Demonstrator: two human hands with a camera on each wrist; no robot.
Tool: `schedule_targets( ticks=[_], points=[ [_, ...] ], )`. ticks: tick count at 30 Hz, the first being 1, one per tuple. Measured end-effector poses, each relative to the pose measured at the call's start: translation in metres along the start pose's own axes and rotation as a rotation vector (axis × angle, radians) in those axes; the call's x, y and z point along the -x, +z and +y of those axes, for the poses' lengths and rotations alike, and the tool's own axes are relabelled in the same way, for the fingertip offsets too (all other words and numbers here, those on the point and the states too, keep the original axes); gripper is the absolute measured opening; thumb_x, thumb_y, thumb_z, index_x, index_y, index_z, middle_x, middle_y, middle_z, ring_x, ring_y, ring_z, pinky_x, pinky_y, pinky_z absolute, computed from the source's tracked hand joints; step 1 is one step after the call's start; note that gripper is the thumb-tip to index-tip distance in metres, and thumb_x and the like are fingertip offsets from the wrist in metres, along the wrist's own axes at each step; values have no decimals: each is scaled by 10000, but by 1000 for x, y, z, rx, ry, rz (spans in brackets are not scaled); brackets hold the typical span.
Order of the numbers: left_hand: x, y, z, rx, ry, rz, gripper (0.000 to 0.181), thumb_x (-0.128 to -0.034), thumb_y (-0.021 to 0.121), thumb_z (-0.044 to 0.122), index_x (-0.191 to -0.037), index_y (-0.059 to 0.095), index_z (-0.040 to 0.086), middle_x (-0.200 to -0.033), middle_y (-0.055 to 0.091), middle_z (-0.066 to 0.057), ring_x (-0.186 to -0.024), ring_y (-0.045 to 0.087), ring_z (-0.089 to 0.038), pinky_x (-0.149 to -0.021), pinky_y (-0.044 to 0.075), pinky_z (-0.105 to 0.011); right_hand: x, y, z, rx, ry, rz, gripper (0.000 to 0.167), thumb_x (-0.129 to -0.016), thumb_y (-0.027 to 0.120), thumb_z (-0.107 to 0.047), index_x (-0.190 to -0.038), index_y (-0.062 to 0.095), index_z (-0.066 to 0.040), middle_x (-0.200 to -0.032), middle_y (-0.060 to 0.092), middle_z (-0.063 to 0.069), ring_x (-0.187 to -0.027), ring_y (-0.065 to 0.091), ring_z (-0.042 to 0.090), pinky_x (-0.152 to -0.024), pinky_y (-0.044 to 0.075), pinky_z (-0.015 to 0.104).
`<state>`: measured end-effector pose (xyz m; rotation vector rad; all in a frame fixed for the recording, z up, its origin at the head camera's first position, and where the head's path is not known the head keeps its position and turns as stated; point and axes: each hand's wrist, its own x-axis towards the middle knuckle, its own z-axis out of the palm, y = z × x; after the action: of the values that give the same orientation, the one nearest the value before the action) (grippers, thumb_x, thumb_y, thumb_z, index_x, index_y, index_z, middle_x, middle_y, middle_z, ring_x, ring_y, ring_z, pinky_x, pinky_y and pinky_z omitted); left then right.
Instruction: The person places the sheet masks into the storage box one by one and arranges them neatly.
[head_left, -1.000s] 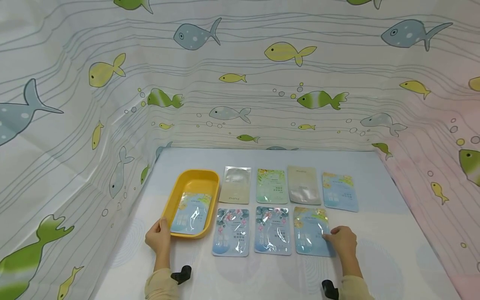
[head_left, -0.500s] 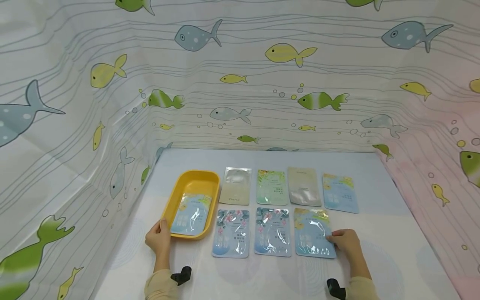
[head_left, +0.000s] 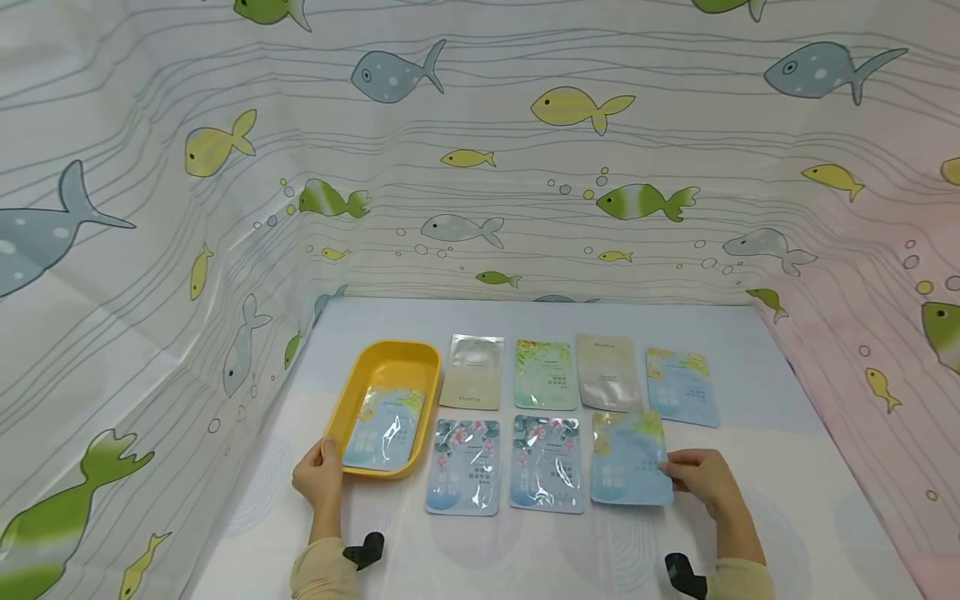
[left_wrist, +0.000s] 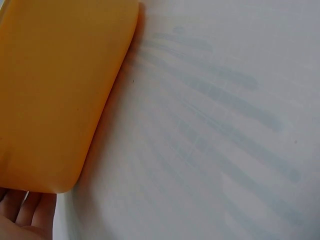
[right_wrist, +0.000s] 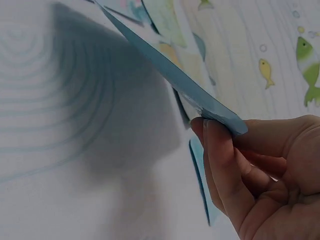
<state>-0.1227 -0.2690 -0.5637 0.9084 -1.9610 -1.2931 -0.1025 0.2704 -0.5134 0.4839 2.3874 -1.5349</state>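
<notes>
At the front right of the table, my right hand (head_left: pixel 705 479) pinches the right edge of a blue sheet mask packet (head_left: pixel 628 458) with yellow flowers. In the right wrist view this packet (right_wrist: pixel 165 65) is tilted and raised, casting a shadow on the tabletop; thumb and fingertips hold its corner. My left hand (head_left: pixel 318 477) grips the near left corner of a yellow plastic tray (head_left: pixel 397 360). Inside that tray lies a similar blue packet (head_left: pixel 384 429). The left wrist view shows the tray's outer side (left_wrist: pixel 60 90) and curled fingers (left_wrist: pixel 42 212) at its end.
Two pink-flowered packets (head_left: pixel 463 467) lie left of the held one. Behind stand in a row two silver-beige packets (head_left: pixel 472 372), a green packet (head_left: pixel 545 375) and another blue packet (head_left: pixel 681 387). A fish-patterned curtain (head_left: pixel 555 183) encloses the white table (head_left: pixel 540 558).
The blue packet at the front right has come up off the table, its near edge lifted in my right hand, which first slid right to its edge. My left hand stays on the tray.
</notes>
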Motion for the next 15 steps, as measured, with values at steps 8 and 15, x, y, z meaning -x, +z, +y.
schedule_targets(
  ticks=[8,15],
  points=[
    [0,1,0,-2,2,3,290,-888,568,149,-1025,691,-75,-981,656,-279,-619,404,213,-581,347,-37,3,0,-20,17,-76,17,407,-844,646,-55,-1123,536,220,-949,651,229,-700,639,159,-635,535,283],
    [1,1,0,5,-1,19,291,-877,586,151,-1009,690,-87,-941,663,-278,-613,426,168,-564,347,-46,2,7,-33,-12,-109,9,374,-862,625,-27,-1127,538,221,-920,682,205,-699,654,158,-668,548,319]
  ],
)
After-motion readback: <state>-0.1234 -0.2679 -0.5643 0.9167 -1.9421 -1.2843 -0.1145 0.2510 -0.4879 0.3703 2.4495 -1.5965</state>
